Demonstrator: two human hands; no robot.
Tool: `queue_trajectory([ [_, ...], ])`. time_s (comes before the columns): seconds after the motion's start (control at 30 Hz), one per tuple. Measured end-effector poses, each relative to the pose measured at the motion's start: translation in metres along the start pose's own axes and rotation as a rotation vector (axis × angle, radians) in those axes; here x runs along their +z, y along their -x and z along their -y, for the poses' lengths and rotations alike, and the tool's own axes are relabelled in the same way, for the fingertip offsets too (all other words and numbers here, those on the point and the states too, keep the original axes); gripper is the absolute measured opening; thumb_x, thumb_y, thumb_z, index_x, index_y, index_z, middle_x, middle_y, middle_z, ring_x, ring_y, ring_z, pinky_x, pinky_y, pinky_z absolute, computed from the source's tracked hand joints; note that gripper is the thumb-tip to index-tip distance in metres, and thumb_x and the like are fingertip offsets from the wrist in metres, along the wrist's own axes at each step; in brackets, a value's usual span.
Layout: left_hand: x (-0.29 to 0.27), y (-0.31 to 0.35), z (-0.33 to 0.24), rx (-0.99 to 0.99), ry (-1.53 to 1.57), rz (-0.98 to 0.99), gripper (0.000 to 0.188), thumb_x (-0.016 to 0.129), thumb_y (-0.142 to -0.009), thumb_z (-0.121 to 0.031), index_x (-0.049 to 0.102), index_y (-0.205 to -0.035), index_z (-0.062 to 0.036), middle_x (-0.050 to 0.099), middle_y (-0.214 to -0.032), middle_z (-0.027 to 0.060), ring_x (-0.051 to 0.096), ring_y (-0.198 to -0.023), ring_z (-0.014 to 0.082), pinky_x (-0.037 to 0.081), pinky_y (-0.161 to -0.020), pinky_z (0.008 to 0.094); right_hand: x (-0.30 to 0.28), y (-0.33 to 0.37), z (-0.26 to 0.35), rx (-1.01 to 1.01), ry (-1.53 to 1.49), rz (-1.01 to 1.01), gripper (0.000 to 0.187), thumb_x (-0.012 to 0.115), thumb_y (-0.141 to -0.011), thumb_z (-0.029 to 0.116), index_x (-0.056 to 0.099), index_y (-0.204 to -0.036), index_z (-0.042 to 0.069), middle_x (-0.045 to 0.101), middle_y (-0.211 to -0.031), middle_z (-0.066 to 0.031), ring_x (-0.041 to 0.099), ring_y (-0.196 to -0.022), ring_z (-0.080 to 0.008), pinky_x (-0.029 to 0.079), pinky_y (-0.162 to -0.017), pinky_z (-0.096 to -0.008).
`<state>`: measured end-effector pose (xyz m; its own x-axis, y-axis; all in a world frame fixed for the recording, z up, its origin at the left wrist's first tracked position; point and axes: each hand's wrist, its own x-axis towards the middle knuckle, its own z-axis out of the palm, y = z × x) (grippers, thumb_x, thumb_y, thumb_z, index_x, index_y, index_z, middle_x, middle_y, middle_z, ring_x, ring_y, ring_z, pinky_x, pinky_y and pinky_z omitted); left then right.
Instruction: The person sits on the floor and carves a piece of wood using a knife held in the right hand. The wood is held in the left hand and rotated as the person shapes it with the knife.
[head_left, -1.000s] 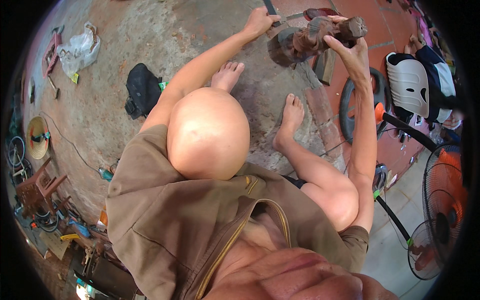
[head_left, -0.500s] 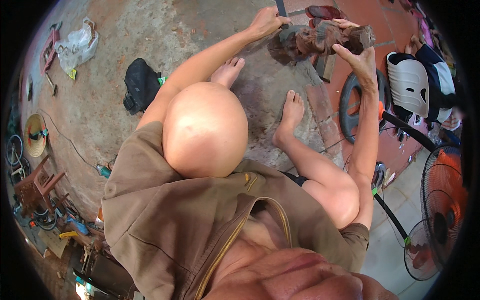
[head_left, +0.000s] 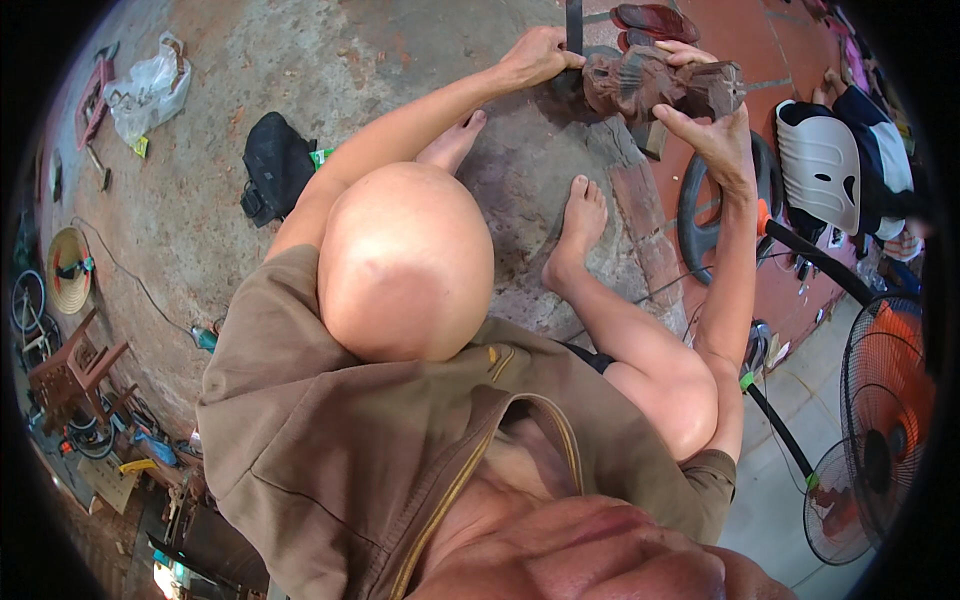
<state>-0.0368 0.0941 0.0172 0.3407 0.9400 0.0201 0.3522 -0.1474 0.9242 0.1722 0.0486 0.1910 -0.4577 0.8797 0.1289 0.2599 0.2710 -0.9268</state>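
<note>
A dark brown carved wooden figure lies sideways at the top of the view, over the ground beyond my feet. My right hand grips its right end, with the thumb on the near side and the fingers round the far side. At the figure's left end, my left hand is closed on a narrow dark flat strip, which points away from me. Whether the strip is a blade, a file or something else cannot be made out. The thumb of that hand is close to the wood.
Dark red shoes lie beyond the figure. On the right are a dark wheel-like ring, a white slotted shell and a fan. A black bag and a clear plastic bag lie left.
The strip has swung from tilted to nearly straight away from me. The wooden figure has turned a little in my right hand, and my left hand has shifted slightly.
</note>
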Motion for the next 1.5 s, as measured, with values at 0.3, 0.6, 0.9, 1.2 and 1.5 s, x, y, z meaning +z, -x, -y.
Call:
queue_trajectory([
  [0.3, -0.023, -0.012, 0.017, -0.181, 0.454, -0.098, 0.028, 0.066, -0.088, -0.022, 0.068, -0.106, 0.0003, 0.071, -0.101, 0.0073, 0.065, -0.089, 0.0152, 0.051, -0.079, 0.0284, -0.007, -0.003, 0.005, -0.086, 0.167, 0.123, 0.045, 0.073, -0.068, -0.001, 0.058, -0.111, 0.002, 0.06, -0.123, -0.0099, 0.054, -0.114, -0.0189, 0.041, -0.101, -0.035],
  [0.6, -0.004, 0.024, -0.002, -0.077, 0.393, -0.004, 0.041, 0.07, -0.086, -0.026, 0.064, -0.122, -0.0096, 0.068, -0.104, 0.0079, 0.061, -0.095, 0.0155, 0.047, -0.085, 0.0301, -0.01, 0.0, 0.013, -0.011, 0.112, 0.123, 0.047, 0.075, -0.066, 0.003, 0.059, -0.111, 0.004, 0.057, -0.123, -0.0087, 0.052, -0.116, -0.0196, 0.038, -0.102, -0.0344],
  [0.9, 0.02, 0.016, 0.014, 0.118, 0.103, -0.117, 0.039, 0.07, -0.086, -0.027, 0.065, -0.119, -0.0071, 0.068, -0.096, 0.0091, 0.061, -0.09, 0.0165, 0.048, -0.081, 0.031, -0.017, 0.011, -0.008, 0.007, 0.034, -0.082, 0.041, 0.077, -0.069, 0.007, 0.06, -0.106, 0.004, 0.058, -0.117, -0.0081, 0.053, -0.113, -0.0196, 0.039, -0.101, -0.0341],
  [1.2, -0.006, -0.021, -0.002, -0.147, 0.36, -0.101, 0.025, 0.07, -0.085, -0.022, 0.067, -0.094, 0.0003, 0.069, -0.082, 0.0043, 0.061, -0.075, 0.0083, 0.048, -0.067, 0.0275, -0.016, 0.009, -0.009, 0.007, -0.027, -0.055, 0.034, 0.073, -0.071, 0.006, 0.06, -0.103, 0.003, 0.058, -0.114, -0.0083, 0.054, -0.111, -0.0187, 0.039, -0.099, -0.0333],
  [1.5, 0.013, 0.006, -0.008, 0.018, 0.13, -0.11, 0.037, 0.071, -0.083, -0.022, 0.067, -0.113, -0.0008, 0.071, -0.1, 0.0111, 0.064, -0.089, 0.0172, 0.049, -0.081, 0.0309, -0.032, 0.017, -0.018, 0.053, -0.059, -0.071, 0.035, 0.072, -0.071, 0.012, 0.06, -0.103, 0.004, 0.057, -0.118, -0.009, 0.052, -0.114, -0.0196, 0.039, -0.1, -0.0344],
])
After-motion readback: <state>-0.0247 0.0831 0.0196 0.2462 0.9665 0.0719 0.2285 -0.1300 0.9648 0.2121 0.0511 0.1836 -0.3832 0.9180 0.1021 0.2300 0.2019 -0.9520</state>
